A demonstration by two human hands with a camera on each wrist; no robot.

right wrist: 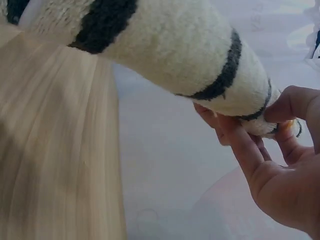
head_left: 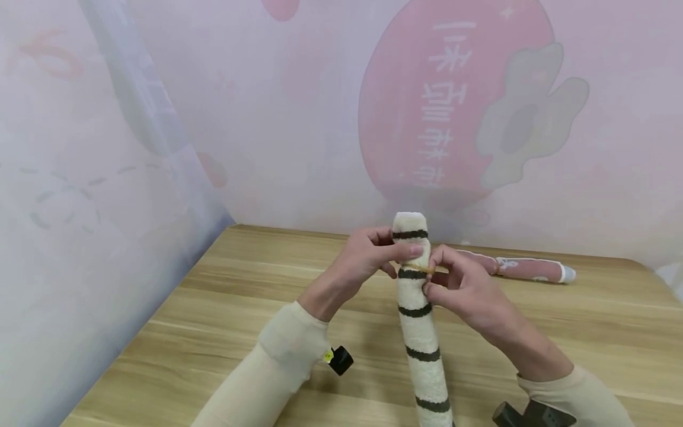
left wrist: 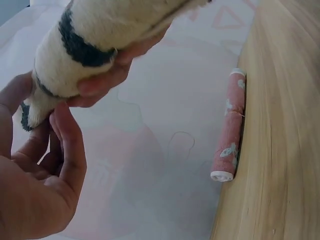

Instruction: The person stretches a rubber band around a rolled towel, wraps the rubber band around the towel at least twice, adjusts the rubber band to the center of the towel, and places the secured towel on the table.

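Observation:
A rolled cream towel with dark stripes point(head_left: 421, 320) stands nearly upright above the wooden table point(head_left: 213, 332), its top end near the wall. My left hand point(head_left: 368, 258) grips the roll near its top, fingers curled round it. My right hand point(head_left: 459, 284) pinches a thin tan rubber band point(head_left: 427, 269) stretched across the roll just under the second stripe. In the left wrist view the towel point(left wrist: 90, 45) lies across the fingers of my right hand point(left wrist: 107, 80), with my left hand point(left wrist: 45, 170) below it. In the right wrist view the towel point(right wrist: 165, 45) runs diagonally over my right hand point(right wrist: 270, 160).
A second rolled towel, pink with white print point(head_left: 525, 268), lies on the table along the back wall point(left wrist: 230, 125). A pink-and-white printed sheet covers the wall and the left side. Dark camera mounts sit at both wrists point(head_left: 340, 360).

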